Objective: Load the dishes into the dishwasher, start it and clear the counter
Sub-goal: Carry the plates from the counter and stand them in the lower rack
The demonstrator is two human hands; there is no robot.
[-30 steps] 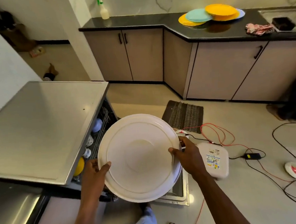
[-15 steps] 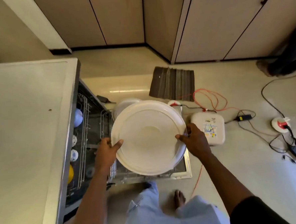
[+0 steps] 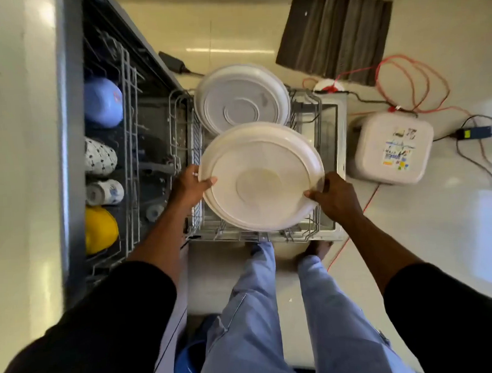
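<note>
- since half a second back, the white plate (image 3: 261,176) has come down closer to the lower rack (image 3: 259,238), and the view has tipped so the cupboards are out of sight.
- left hand (image 3: 188,187) grips the plate's left rim, thumb over the face. right hand (image 3: 336,196) pinches the right rim. both are clamped on it, one at each side.
- the plate hangs tilted over the pulled-out rack, just in front of a second plate (image 3: 242,98) that already stands on edge there (whether the two touch i cannot tell).
- step in hand, as i judge it: slotting this plate upright beside the standing one.
- to do it well, turn it on edge first, facing the same way as its neighbour, and aim the bottom rim between two tines.
- let go only once the rim is seated. a wide plate left leaning could slide or knock the other.
- upper rack (image 3: 131,135) holds a blue cup (image 3: 103,102) and a yellow bowl (image 3: 100,229), so the plate should sit low enough for that rack to pass over it.
</note>
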